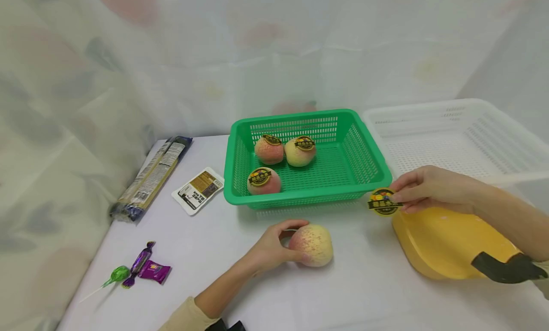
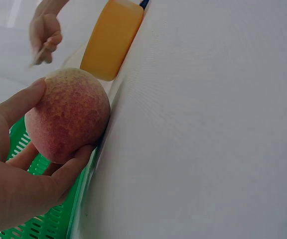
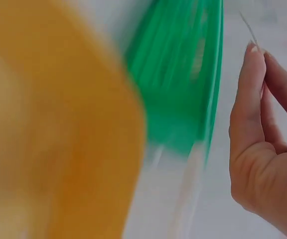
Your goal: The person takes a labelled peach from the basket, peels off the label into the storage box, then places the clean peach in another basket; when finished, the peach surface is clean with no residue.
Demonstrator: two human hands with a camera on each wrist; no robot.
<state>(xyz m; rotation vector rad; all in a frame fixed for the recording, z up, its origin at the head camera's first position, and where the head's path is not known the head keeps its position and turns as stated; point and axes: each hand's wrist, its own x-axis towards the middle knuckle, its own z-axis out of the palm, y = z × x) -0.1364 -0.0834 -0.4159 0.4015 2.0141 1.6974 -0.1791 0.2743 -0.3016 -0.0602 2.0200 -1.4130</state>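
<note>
My left hand [image 1: 274,245] grips a peach [image 1: 315,245] on the white table, thumb and fingers curled round its left side. In the left wrist view that peach [image 2: 71,114] shows a red, speckled skin with no label on the visible side. Between thumb and fingertips my right hand [image 1: 433,188] pinches a round black-and-yellow fruit sticker [image 1: 383,202], held above the left edge of a yellow container. The right wrist view shows the sticker [image 3: 249,29] edge-on at the fingertips. A green basket [image 1: 296,195] behind the hands holds three peaches [image 1: 271,149], each bearing such a sticker.
Under the right forearm sits the yellow container [image 1: 450,245]. A white basket [image 1: 454,107] stands at the back right. On the left lie a long packet [image 1: 150,178], a white sachet [image 1: 198,190], a green lollipop [image 1: 120,274] and two purple-wrapped candies [image 1: 155,271].
</note>
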